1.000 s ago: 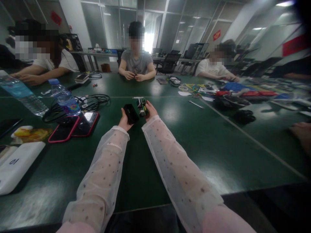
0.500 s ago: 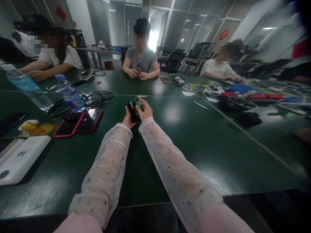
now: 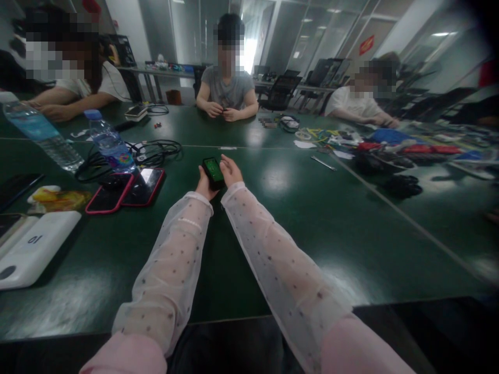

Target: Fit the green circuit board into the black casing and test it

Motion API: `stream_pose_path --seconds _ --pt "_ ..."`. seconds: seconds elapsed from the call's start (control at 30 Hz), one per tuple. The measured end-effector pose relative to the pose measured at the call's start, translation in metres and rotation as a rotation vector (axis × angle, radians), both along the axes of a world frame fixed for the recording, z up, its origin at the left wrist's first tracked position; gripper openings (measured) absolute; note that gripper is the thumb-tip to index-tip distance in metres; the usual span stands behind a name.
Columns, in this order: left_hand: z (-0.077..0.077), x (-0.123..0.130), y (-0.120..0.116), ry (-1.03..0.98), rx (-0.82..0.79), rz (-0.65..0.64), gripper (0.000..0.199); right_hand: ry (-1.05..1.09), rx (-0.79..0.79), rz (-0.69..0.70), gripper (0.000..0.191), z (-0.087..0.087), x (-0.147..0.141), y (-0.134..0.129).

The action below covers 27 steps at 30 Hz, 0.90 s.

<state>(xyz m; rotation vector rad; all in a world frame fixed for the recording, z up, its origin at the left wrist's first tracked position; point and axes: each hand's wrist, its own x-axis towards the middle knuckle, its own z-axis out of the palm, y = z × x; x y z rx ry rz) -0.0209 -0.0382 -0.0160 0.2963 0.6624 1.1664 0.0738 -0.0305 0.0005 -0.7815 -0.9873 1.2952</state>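
My left hand (image 3: 204, 186) is wrapped round a small black case above the table. A green circuit board (image 3: 213, 169) lies flat in the case (image 3: 217, 184), facing up, with the dark rim around it. My right hand (image 3: 231, 171) is at the right side of the case, its fingers stretched out and nothing visible in them. Whether its fingertips touch the case edge I cannot tell. Sheer dotted sleeves cover both forearms.
Left on the green table (image 3: 296, 223) are two phones (image 3: 143, 187), a white power bank (image 3: 42, 246), water bottles (image 3: 111, 143) and black cables (image 3: 163, 149). A wrench (image 3: 323, 163) and a heap of cables (image 3: 405, 148) lie right. Several people sit around the table.
The green board was tilted up in my right hand's fingers over the case; now it lies flat in the case. My right hand has let go of it, fingers straightened.
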Motion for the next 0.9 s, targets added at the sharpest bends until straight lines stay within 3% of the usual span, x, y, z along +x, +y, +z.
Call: stream_pose_path --seconds 0.1,0.2,0.33,0.5,0.9 --pt "0.002 -0.003 0.000 -0.025 -0.024 0.076 0.071 0.116 -0.199 0.017 0.021 -0.010 0.019 0.009" --pt "0.006 -0.004 -0.003 -0.072 -0.020 0.051 0.066 0.294 -0.407 0.100 0.016 -0.019 0.046 0.010" --pt "0.008 -0.004 -0.005 -0.065 -0.025 0.043 0.064 0.528 -0.402 0.192 0.024 -0.026 0.067 0.008" --pt "0.008 -0.004 -0.004 -0.065 -0.022 0.025 0.061 0.511 -0.404 0.250 0.025 -0.030 0.065 0.010" --pt "0.004 -0.004 0.002 0.025 -0.020 -0.010 0.067 0.485 -0.410 0.241 0.026 -0.029 0.062 0.011"
